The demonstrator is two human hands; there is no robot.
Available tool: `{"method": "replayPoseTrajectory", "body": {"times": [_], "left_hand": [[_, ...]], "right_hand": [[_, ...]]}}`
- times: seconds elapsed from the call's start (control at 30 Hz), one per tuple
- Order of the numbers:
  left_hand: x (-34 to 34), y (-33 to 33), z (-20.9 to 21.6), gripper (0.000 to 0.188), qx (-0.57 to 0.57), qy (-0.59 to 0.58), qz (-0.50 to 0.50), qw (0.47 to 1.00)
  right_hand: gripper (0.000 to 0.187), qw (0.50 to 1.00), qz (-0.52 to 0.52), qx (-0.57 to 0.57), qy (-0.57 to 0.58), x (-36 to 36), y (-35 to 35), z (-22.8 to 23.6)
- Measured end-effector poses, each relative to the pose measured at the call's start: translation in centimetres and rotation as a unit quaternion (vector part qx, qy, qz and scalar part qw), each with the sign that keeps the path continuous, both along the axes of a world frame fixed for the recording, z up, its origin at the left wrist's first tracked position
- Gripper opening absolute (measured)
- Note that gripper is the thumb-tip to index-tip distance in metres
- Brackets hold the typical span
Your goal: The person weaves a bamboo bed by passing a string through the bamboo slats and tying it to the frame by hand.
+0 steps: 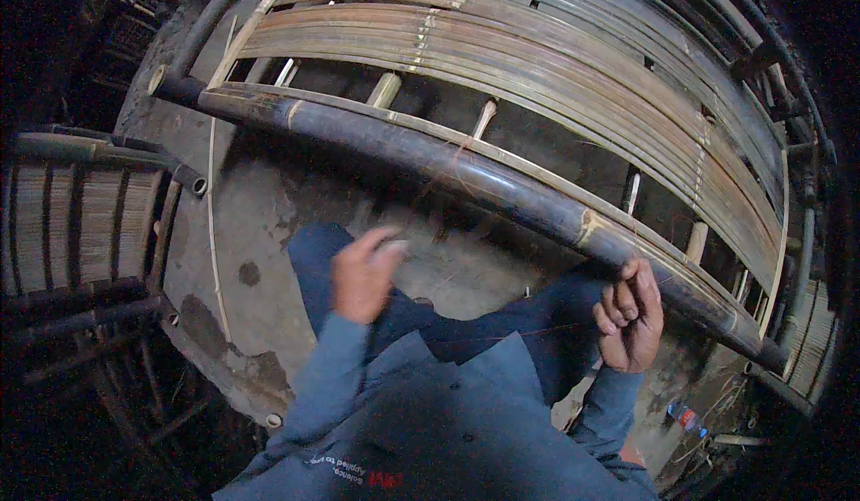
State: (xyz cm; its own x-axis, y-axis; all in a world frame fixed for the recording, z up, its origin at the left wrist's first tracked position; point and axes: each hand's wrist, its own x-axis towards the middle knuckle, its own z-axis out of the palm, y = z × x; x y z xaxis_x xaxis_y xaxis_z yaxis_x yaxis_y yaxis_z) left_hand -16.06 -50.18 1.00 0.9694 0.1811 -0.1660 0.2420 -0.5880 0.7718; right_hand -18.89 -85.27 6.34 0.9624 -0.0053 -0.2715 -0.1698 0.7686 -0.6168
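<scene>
the long, dark bamboo pole (520,196) edging the brown slatted bamboo frame (555,71) runs lengthwise from the person's far left to near right. the curled right hand (630,317) is by the pole's right stretch; the blurred left hand (365,273) hangs apart; i can't tell if either grip holds anything.

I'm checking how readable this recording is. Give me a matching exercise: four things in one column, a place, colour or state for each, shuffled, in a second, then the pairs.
Column one
1. Left hand
2. Right hand
3. Bottle
4. Slats

Column two
A. Brownish, laid side by side
B. Fingers bent, by the dark pole
C. Blurred
D. Lower right, red-labelled

Pairs: 1-C; 2-B; 3-D; 4-A
</scene>
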Motion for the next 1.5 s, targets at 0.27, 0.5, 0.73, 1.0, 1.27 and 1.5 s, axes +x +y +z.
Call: {"method": "replayPoseTrajectory", "body": {"times": [0.27, 0.5, 0.73, 1.0, 1.27, 1.5], "left_hand": [[-25.3, 44.0, 8.3, 0.036, -0.028, -0.099, 0.441, 0.892], [-40.9, 47.5, 10.9, 0.054, 0.395, 0.431, 0.375, 0.720], [-7.8, 19.4, 11.2, 0.066, 0.267, -0.126, -0.072, 0.953], [3.9, -8.3, 3.2, 0.046, 0.080, -0.318, -0.482, 0.813], [-16.6, 15.5, -0.4, 0.031, 0.321, 0.045, -0.277, 0.905], [-46.0, 28.9, -4.7, 0.035, 0.134, 0.533, 0.151, 0.822]], "right_hand": [[0.025, 0.991, 0.086, 0.104, -0.001, 2.5, 2.4, -0.9], [0.023, 0.976, 0.055, 0.207, -0.026, 1.6, 3.9, 0.0], [0.053, 0.892, 0.079, 0.436, -0.088, -4.5, 3.4, 5.2], [0.087, 0.837, 0.127, 0.500, -0.181, -8.6, 1.3, 9.7], [0.047, 0.997, -0.009, 0.074, 0.003, -1.5, 1.6, 1.6], [0.022, 0.948, 0.286, 0.101, 0.100, 0.2, 16.4, -6.0]]}}
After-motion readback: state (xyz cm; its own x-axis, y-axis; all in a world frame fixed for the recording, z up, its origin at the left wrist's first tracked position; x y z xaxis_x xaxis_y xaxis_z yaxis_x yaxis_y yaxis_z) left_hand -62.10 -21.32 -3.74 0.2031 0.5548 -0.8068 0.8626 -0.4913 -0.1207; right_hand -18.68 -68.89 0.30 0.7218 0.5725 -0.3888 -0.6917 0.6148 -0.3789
